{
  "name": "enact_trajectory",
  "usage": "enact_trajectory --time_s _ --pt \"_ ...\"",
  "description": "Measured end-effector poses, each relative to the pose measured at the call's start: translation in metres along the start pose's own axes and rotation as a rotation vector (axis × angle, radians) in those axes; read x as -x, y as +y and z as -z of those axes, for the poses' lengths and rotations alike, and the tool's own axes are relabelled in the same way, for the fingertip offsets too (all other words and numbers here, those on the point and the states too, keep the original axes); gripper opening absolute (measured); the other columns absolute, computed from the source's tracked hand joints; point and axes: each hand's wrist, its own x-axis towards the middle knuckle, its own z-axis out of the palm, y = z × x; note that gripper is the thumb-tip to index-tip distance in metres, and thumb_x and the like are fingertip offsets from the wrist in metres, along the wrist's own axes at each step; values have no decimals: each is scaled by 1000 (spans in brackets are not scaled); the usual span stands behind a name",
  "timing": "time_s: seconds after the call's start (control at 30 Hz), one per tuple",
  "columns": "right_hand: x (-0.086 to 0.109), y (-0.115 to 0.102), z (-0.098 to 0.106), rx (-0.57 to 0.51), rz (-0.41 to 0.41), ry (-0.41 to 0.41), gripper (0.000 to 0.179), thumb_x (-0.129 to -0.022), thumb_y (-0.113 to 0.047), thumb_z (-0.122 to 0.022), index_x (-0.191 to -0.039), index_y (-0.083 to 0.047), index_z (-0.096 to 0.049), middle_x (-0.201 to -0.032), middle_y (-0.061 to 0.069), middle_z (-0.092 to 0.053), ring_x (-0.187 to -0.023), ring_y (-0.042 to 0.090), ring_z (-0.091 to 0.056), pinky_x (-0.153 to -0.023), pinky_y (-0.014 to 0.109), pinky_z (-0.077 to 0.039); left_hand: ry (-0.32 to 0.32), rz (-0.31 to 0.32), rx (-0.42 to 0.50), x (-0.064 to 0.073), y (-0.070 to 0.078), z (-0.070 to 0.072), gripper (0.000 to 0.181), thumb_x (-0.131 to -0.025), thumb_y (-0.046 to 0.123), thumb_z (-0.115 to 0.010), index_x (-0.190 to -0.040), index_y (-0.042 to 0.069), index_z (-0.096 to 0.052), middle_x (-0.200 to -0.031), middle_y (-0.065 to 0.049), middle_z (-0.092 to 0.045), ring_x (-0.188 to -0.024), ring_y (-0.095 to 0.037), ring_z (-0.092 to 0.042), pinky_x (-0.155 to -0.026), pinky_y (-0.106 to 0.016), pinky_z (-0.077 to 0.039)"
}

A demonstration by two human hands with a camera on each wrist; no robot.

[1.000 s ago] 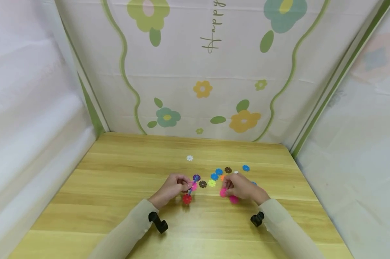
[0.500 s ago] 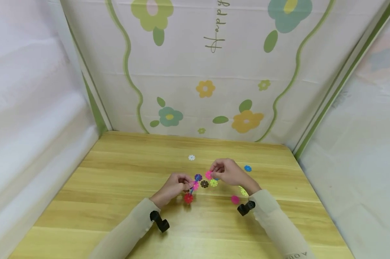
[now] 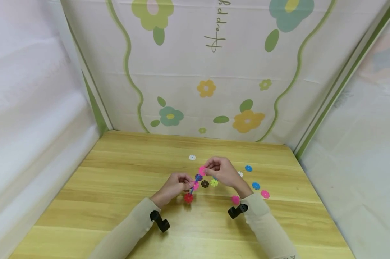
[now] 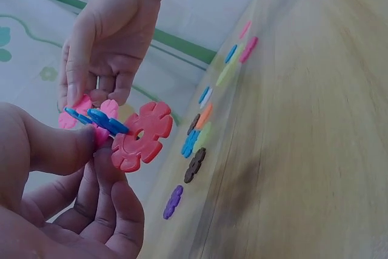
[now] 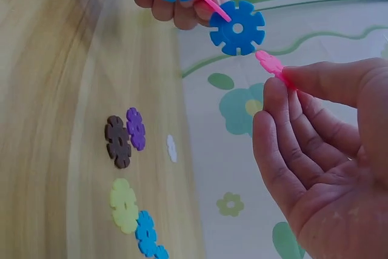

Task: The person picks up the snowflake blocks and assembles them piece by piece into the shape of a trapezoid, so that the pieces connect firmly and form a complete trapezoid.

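Note:
In the head view my left hand (image 3: 173, 187) pinches a short chain of slotted plastic flower discs above the table. A red disc (image 4: 142, 137) forms its near end. A pink disc (image 5: 208, 1) links two blue discs, and the outer blue disc (image 5: 237, 28) points toward my right hand (image 3: 222, 172). Between thumb and fingertips that hand pinches another pink disc (image 5: 271, 63), seen nearly edge-on in the right wrist view. This disc's edge is right at the outer blue disc's rim.
Loose discs lie on the wooden table (image 3: 117, 216): purple (image 5: 136, 128), brown (image 5: 118, 142), yellow-green (image 5: 123, 206) and white (image 3: 192, 157). Further right are blue (image 3: 256, 186) and pink (image 3: 265, 194) ones. Another pink disc (image 3: 235, 199) lies near the right wrist. A flower-printed curtain (image 3: 182, 72) backs the table.
My right hand has picked up a pink disc from the table and carried it left and away from me, up to the chain. The left hand has stayed nearly still with the chain.

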Motion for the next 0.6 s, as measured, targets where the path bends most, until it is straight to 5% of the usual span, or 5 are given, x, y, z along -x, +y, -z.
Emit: enact_trajectory --time_s 0.13,0.37,0.6 --pt "1 1 -2 -11 -1 -10 13 -99 -14 -72 -110 -6 -73 -99 13 -74 -84 20 -72 -76 29 -62 1 -9 -5 -1 -1 -1 6 -99 5 -70 -98 0 -72 -91 -5 -69 -80 -16 -58 -72 -31 -50" --pt "1 -2 -1 -20 11 -55 13 -98 -9 -71 -110 -5 -74 -98 14 -75 -84 29 -74 -79 45 -64 24 -43 -41 -2 -1 -2 4 -98 4 -72 -96 1 -72 -92 -9 -69 -79 -17 -59 -68 -27 -49" --pt "1 -4 -7 -24 -6 -49 10 -97 -10 -74 -106 -7 -77 -95 11 -77 -83 30 -75 -79 47 -64 108 -45 -104 0 5 -9 6 -93 -3 -71 -87 1 -71 -81 -7 -66 -69 -15 -55 -58 -24 -45"
